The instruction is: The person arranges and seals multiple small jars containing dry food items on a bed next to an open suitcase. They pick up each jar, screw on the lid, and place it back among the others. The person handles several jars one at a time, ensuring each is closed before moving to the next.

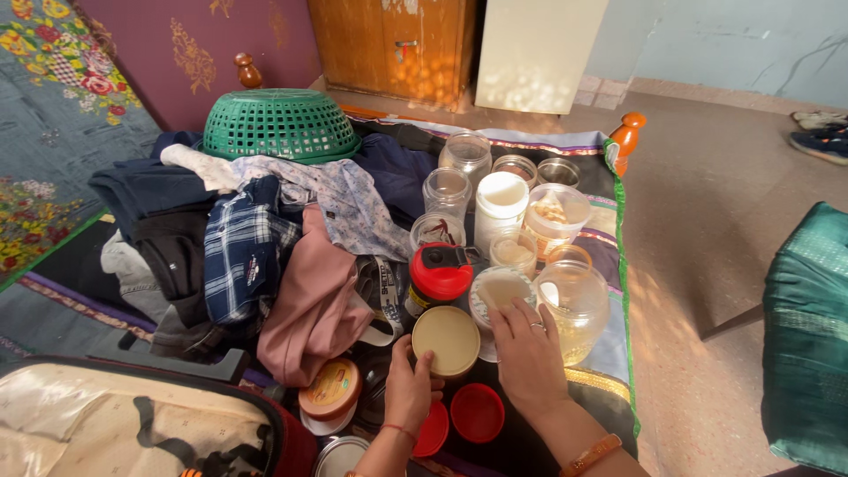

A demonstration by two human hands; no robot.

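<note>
My left hand (409,391) grips the near edge of a round jar with a tan lid (446,339). My right hand (527,356) rests with its fingers on the top of a clear jar with a whitish lid (496,291). Beside it stand a clear round jar with yellowish contents (576,306) and a dark jar with a red cap (437,277). Behind these are several clear plastic jars (448,192) and a white container (500,208). Two red lids (477,412) lie just below my hands.
A pile of clothes (265,247) lies left of the jars, with an upturned green basket (280,125) behind it. An open suitcase (132,420) sits at the bottom left. An orange-lidded tub (330,389) lies by it. A wooden cupboard (393,44) stands behind.
</note>
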